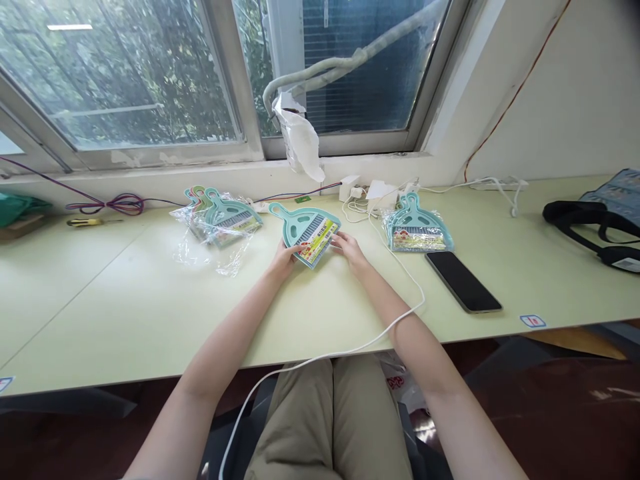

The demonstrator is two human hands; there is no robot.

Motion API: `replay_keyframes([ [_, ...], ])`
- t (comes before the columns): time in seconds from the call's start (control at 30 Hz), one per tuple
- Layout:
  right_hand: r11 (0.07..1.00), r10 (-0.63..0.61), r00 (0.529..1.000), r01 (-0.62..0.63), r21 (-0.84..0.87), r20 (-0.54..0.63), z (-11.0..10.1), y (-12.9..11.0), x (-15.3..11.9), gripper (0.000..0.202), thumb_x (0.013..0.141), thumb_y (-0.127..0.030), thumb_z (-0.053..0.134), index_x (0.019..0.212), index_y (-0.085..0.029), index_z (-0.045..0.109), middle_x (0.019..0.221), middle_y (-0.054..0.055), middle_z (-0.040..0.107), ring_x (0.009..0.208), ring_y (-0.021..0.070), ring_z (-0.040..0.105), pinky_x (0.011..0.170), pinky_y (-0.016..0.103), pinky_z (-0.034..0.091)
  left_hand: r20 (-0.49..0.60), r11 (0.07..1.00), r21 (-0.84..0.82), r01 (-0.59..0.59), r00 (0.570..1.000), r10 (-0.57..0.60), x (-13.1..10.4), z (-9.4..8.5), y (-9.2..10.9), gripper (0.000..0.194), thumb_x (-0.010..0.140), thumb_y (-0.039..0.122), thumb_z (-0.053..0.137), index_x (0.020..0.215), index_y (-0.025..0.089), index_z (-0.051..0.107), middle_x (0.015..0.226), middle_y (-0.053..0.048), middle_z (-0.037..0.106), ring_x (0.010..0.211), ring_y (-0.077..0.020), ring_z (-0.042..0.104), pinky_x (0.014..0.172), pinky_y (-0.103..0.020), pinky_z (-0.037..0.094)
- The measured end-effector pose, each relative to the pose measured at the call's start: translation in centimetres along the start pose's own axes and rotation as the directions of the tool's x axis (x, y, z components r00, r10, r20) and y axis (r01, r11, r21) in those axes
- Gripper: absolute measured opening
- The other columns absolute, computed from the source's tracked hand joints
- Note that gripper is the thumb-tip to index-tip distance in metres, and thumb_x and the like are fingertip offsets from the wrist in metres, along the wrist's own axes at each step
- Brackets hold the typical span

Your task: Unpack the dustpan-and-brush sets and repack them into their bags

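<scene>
A teal dustpan and brush set [301,223] with a colourful label card lies tilted between my hands, just over the table. My left hand [289,257] grips its lower left corner, thumb on top of the label. At the right edge, my right hand [349,248] touches the set with fingers partly bent and apart. To the left lie more dustpan sets [231,217] in teal, green and red, with loose clear plastic bags [210,250] around them. Another teal dustpan set [419,230], wrapped in clear plastic, lies to the right.
A black phone [463,281] lies right of my right arm. A white cable [400,320] runs across that forearm to my lap. White adapters [367,192] stand by the wall. A yellow-handled tool [85,222] and coiled wires [123,204] lie left, a black headset [595,233] far right.
</scene>
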State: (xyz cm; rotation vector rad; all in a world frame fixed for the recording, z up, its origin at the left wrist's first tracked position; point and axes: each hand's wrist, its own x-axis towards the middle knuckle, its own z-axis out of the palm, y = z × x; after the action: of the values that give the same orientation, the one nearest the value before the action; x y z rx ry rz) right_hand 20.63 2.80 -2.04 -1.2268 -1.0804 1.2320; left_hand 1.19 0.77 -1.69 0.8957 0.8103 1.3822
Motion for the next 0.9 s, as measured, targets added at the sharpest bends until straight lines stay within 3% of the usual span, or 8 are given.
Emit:
replay_keyframes([
  [0.1, 0.985, 0.069, 0.997, -0.074, 0.157, 0.039, 0.6, -0.2, -0.5, 0.035, 0.082, -0.025, 0.065, 0.115, -0.023, 0.054, 0.111, 0.007, 0.070, 0.095, 0.0158, 0.070, 0.085, 0.030, 0.058, -0.013, 1.000, 0.002, -0.013, 1.000, 0.013, 0.0, 0.0, 0.1, 0.073, 0.057, 0.006, 0.081, 0.122, 0.023, 0.053, 0.112, -0.007, 0.071, 0.107, -0.0268, 0.068, 0.095, -0.043, 0.056],
  [0.27, 0.974, 0.107, 0.988, -0.126, 0.188, 0.108, 0.6, -0.5, -0.8, 0.028, 0.080, -0.017, 0.066, 0.105, -0.021, 0.057, 0.091, 0.003, 0.073, 0.078, 0.0144, 0.072, 0.086, 0.033, 0.059, -0.026, 1.000, 0.013, 0.012, 1.000, -0.012, -0.1, 0.2, 0.2, 0.071, 0.057, 0.005, 0.082, 0.120, 0.021, 0.055, 0.108, -0.008, 0.072, 0.104, -0.0270, 0.069, 0.093, -0.042, 0.057],
  [0.4, 0.976, 0.111, 0.987, -0.130, 0.174, 0.114, 0.4, -0.5, -0.7, 0.027, 0.077, -0.023, 0.073, 0.099, -0.022, 0.058, 0.090, 0.002, 0.073, 0.076, 0.0143, 0.072, 0.086, 0.033, 0.059, -0.013, 1.000, 0.020, 0.009, 1.000, -0.009, -0.2, 0.3, 0.4, 0.070, 0.057, 0.004, 0.080, 0.120, 0.021, 0.055, 0.107, -0.008, 0.073, 0.102, -0.0265, 0.070, 0.093, -0.042, 0.057],
  [0.57, 0.981, 0.080, 0.948, -0.129, 0.143, 0.307, 0.5, -0.7, -1.1, 0.021, 0.081, -0.032, 0.071, 0.097, -0.022, 0.062, 0.095, 0.003, 0.074, 0.080, 0.0162, 0.072, 0.087, 0.035, 0.059, 0.002, 0.999, 0.030, -0.014, 1.000, 0.014, -0.1, 0.3, 0.8, 0.064, 0.059, 0.003, 0.079, 0.117, 0.020, 0.058, 0.099, -0.007, 0.075, 0.093, -0.0251, 0.073, 0.089, -0.040, 0.059],
  [0.73, 0.977, 0.102, 0.971, -0.139, 0.163, 0.217, 0.9, -0.7, -1.2, 0.010, 0.081, -0.014, 0.065, 0.088, -0.022, 0.064, 0.081, 0.000, 0.073, 0.070, 0.0140, 0.070, 0.084, 0.034, 0.060, 0.034, 0.999, 0.032, 0.020, 0.999, -0.021, 0.1, 0.2, 1.0, 0.059, 0.061, 0.002, 0.078, 0.115, 0.020, 0.061, 0.098, -0.009, 0.076, 0.089, -0.0246, 0.073, 0.085, -0.038, 0.061],
  [0.9, 0.972, 0.083, 0.975, -0.124, 0.197, 0.208, 0.6, -0.7, -1.2, 0.009, 0.081, -0.014, 0.064, 0.085, -0.022, 0.064, 0.078, -0.002, 0.071, 0.067, 0.0119, 0.068, 0.081, 0.031, 0.060, 0.061, 0.999, 0.043, 0.032, 0.998, -0.034, 0.3, 0.1, 1.1, 0.054, 0.061, 0.003, 0.079, 0.110, 0.019, 0.064, 0.102, -0.009, 0.075, 0.093, -0.0258, 0.073, 0.085, -0.036, 0.062],
])
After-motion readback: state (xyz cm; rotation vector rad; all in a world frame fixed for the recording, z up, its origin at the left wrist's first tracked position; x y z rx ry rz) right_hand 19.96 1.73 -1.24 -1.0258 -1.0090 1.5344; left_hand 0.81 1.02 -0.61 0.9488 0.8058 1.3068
